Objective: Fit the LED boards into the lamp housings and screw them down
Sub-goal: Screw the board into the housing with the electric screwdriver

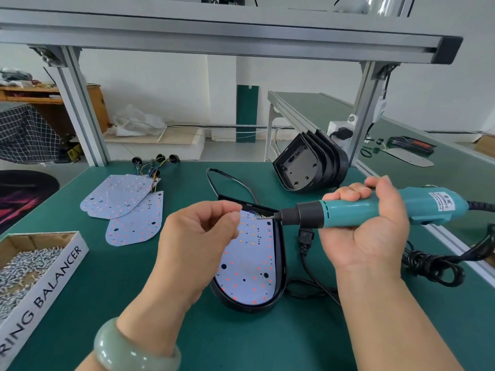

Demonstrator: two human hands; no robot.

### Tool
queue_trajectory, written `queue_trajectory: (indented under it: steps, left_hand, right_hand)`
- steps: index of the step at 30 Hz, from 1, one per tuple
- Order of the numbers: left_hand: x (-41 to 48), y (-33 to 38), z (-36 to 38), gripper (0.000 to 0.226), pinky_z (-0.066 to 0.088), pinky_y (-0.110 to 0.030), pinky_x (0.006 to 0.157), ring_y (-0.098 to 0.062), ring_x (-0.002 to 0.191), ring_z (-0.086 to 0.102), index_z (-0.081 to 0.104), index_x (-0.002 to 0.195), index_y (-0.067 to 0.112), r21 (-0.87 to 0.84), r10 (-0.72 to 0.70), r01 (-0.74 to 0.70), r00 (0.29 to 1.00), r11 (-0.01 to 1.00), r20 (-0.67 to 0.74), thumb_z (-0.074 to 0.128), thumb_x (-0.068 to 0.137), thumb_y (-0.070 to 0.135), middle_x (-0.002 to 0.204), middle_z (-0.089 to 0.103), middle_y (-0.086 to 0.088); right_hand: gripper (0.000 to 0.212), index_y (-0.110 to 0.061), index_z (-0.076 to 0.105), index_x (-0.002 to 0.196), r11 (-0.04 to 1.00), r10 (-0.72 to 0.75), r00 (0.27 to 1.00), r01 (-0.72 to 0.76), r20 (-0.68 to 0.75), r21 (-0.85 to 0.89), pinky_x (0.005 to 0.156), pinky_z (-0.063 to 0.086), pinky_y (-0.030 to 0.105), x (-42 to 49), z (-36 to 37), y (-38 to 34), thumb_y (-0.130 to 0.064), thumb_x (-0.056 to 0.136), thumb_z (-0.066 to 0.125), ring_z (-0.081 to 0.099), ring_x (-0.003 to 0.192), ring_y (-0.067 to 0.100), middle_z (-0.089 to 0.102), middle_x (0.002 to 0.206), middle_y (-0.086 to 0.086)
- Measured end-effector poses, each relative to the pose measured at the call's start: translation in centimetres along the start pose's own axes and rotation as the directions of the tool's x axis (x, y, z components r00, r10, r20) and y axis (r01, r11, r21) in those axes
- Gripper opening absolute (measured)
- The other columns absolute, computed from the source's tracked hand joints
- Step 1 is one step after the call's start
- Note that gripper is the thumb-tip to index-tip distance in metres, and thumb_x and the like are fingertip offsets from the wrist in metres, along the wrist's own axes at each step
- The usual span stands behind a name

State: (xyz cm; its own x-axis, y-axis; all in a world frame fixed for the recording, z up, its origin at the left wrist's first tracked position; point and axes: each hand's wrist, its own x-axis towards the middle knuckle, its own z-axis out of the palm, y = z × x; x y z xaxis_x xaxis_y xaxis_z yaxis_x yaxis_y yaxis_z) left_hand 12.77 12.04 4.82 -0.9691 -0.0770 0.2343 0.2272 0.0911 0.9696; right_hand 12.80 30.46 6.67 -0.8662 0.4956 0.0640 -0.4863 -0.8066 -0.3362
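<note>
The white LED board (246, 266) lies inside the black rounded plastic lamp housing (280, 263) on the green desk (107, 290), the right grip (369, 236) wraps the teal electric screwdriver (348, 211), and the left grip (198, 236) is curled with fingertips together, whether on something I cannot tell.

A white LED board (246, 266) with red dots lies flat inside a black lamp housing (280, 263), spare boards (120, 196) far left.

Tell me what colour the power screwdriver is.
The screwdriver is teal with a black nose; head view.
</note>
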Motion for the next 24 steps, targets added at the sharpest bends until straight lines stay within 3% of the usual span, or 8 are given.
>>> queue_trajectory:
  steps: [5,19,24]
  left_hand:
    - [-0.5,0.1,0.9,0.024,0.046,-0.015,0.049,-0.006,0.051,0.059,0.071,0.065,0.024,0.004,-0.052,0.052,0.997,0.999,0.052,0.062,0.087,0.024,0.062,0.069,0.003]
    - [-0.6,0.2,1.3,0.021,0.044,-0.015,0.044,-0.009,0.048,0.059,0.070,0.072,0.012,-0.136,-0.134,0.149,0.984,0.979,0.115,0.062,0.089,0.021,0.058,0.067,0.001]
    - [-0.7,0.0,1.5,0.021,0.043,-0.014,0.043,-0.007,0.046,0.060,0.070,0.070,0.015,-0.067,-0.076,0.082,0.993,0.994,0.092,0.063,0.088,0.023,0.056,0.067,0.002]
  right_hand:
    - [0.018,-0.018,0.052,0.074,1.000,0.015,1.000,-0.015,-0.005,0.011,0.057,0.043,0.021,-0.1,0.1,0.1,-0.023,0.091,0.057,0.046,0.049,0.007,0.047,0.060,-0.009]
    - [0.019,-0.018,0.051,0.074,0.999,0.018,1.000,-0.018,0.010,0.031,0.056,0.043,0.019,-0.5,0.4,0.6,-0.020,0.093,0.054,0.046,0.048,0.006,0.047,0.059,-0.010]
    - [0.020,-0.019,0.050,0.073,1.000,-0.001,1.000,0.000,0.022,0.028,0.054,0.044,0.018,-0.6,0.6,0.7,-0.020,0.092,0.054,0.046,0.047,0.006,0.046,0.059,-0.010]
